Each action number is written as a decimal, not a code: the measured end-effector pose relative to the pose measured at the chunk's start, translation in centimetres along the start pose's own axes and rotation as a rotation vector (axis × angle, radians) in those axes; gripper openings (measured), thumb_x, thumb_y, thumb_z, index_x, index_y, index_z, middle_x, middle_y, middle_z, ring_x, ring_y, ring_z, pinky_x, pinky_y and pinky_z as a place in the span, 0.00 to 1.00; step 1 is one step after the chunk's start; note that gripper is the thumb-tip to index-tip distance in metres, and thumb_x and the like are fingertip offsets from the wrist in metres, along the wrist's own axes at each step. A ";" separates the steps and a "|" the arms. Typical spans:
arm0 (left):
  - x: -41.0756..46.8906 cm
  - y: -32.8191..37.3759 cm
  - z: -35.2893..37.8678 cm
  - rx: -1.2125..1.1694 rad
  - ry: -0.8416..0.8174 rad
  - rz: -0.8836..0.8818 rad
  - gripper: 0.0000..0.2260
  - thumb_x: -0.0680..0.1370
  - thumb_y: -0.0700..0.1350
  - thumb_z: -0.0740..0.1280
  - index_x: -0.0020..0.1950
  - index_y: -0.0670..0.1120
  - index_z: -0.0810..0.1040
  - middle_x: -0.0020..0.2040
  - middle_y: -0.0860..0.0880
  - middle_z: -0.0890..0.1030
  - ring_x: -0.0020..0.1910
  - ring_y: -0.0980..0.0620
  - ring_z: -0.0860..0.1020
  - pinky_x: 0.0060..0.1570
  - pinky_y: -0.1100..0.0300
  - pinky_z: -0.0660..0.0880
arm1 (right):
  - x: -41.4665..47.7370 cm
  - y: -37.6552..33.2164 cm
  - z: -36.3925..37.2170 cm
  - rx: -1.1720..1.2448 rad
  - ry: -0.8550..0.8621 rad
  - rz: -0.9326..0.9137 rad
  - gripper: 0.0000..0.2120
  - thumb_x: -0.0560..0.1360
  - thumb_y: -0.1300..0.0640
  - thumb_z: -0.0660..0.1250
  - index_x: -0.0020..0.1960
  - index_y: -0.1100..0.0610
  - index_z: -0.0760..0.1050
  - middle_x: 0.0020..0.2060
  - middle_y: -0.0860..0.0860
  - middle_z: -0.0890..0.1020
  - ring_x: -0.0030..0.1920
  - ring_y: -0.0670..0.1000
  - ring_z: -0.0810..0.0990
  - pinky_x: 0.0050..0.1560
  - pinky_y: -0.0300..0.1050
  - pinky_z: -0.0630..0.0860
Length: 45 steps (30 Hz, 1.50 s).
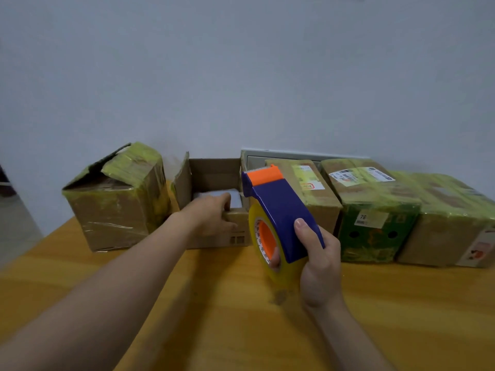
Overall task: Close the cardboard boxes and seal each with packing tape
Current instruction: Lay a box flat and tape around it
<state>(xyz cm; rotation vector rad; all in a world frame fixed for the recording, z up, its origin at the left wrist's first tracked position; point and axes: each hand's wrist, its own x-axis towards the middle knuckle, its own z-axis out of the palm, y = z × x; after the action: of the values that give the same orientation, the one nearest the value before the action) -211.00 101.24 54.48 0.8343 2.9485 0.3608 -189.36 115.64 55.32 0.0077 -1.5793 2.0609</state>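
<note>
Right hand [318,261]: nearest the lens, wrapped round the tape dispenser [281,210], thumb on its blue side, 1 fingertip showing through the orange core
Dispenser: blue body, orange toothed guard on top, held upright above the table [187,303] in front of the boxes; yellowish clear tape roll [281,274] mounted on it
Left hand [211,212]: grips the front wall of the open box [214,172], fingers hooked over the rim, thumb on the outer face
Open carton: 2nd from the left in the row, flaps up, white item [235,196] inside; small printed marks on its front, unreadable
Left box [115,210]: yellowed tape, top flap partly lifted
Taped box [318,199]: behind the dispenser, labels too small to read
Green box [375,236]: pale sticker reading "78"; barcode label on top, illegible
Right-end box [450,223]: wrapped in yellowish tape, picture sticker at its lower corner
Surface: orange-brown wood
Room: plain pale wall [241,76] right behind the row; grey panel [294,156] against it
</note>
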 end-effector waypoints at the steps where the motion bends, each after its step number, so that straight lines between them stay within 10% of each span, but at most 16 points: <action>1: -1.1 0.8 -0.1 0.003 -0.025 0.002 0.22 0.77 0.59 0.74 0.65 0.52 0.71 0.62 0.48 0.80 0.56 0.49 0.79 0.54 0.52 0.81 | -0.4 -0.5 0.0 -0.012 0.002 -0.016 0.18 0.77 0.50 0.63 0.49 0.66 0.81 0.36 0.59 0.83 0.33 0.53 0.81 0.32 0.43 0.79; 7: -7.8 5.4 -1.1 0.107 -0.084 0.016 0.39 0.74 0.67 0.73 0.77 0.51 0.62 0.68 0.48 0.76 0.63 0.46 0.77 0.57 0.53 0.79 | -3.4 -3.7 -0.4 -0.030 0.068 -0.088 0.12 0.76 0.50 0.64 0.46 0.55 0.84 0.36 0.54 0.85 0.33 0.50 0.83 0.31 0.40 0.79; 15: -15.6 11.2 -2.6 0.294 -0.240 0.129 0.28 0.80 0.59 0.71 0.73 0.49 0.65 0.63 0.47 0.77 0.55 0.47 0.77 0.55 0.51 0.79 | -5.9 -8.0 -1.8 -0.028 0.230 -0.176 0.11 0.78 0.49 0.66 0.44 0.45 0.87 0.39 0.50 0.86 0.41 0.49 0.84 0.38 0.41 0.81; 22: -19.2 13.7 -5.5 0.326 -0.297 0.131 0.32 0.77 0.64 0.71 0.76 0.53 0.68 0.65 0.49 0.79 0.60 0.47 0.78 0.60 0.50 0.79 | -6.8 -9.9 -3.1 -0.005 0.253 -0.198 0.12 0.81 0.52 0.65 0.48 0.53 0.86 0.41 0.52 0.86 0.43 0.50 0.85 0.39 0.41 0.81; 26: -19.3 13.7 -9.6 0.298 0.005 0.177 0.28 0.75 0.69 0.69 0.69 0.56 0.76 0.60 0.53 0.82 0.56 0.49 0.79 0.56 0.51 0.79 | -7.2 -10.5 -3.8 -0.014 0.174 -0.125 0.22 0.76 0.47 0.65 0.54 0.66 0.82 0.39 0.58 0.84 0.39 0.55 0.83 0.36 0.46 0.80; 30: -16.8 11.1 -11.6 0.174 0.168 -0.036 0.34 0.73 0.70 0.70 0.73 0.53 0.74 0.70 0.49 0.77 0.68 0.45 0.75 0.65 0.49 0.74 | -7.2 -11.2 -3.9 -0.012 0.127 -0.017 0.19 0.80 0.48 0.64 0.55 0.64 0.83 0.34 0.55 0.83 0.34 0.52 0.81 0.37 0.48 0.77; 35: -15.5 8.1 -9.1 0.173 -0.187 -0.269 0.52 0.66 0.73 0.75 0.82 0.48 0.63 0.79 0.45 0.68 0.76 0.39 0.66 0.71 0.45 0.69 | -6.9 -12.4 -3.5 0.038 0.107 -0.016 0.18 0.81 0.48 0.62 0.47 0.58 0.86 0.30 0.56 0.80 0.29 0.53 0.78 0.35 0.47 0.75; 43: -15.5 8.6 -7.1 0.322 -0.211 -0.221 0.36 0.57 0.75 0.78 0.50 0.49 0.80 0.45 0.52 0.81 0.48 0.48 0.79 0.53 0.49 0.83 | -5.3 -11.7 -2.6 0.141 0.343 -0.117 0.16 0.78 0.45 0.66 0.55 0.56 0.84 0.41 0.53 0.85 0.43 0.53 0.82 0.43 0.47 0.80; 45: -15.4 8.8 -7.1 0.300 -0.214 -0.218 0.40 0.56 0.74 0.79 0.57 0.48 0.81 0.49 0.51 0.82 0.51 0.47 0.79 0.56 0.48 0.82 | -4.9 -11.4 -2.1 0.141 0.386 -0.093 0.12 0.81 0.48 0.65 0.56 0.54 0.82 0.41 0.48 0.86 0.43 0.49 0.84 0.39 0.41 0.80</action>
<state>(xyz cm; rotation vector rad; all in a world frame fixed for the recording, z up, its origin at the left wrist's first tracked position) -194.19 99.00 63.29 0.5243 2.8864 -0.1769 -179.79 117.47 63.33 -0.2469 -1.1776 1.9550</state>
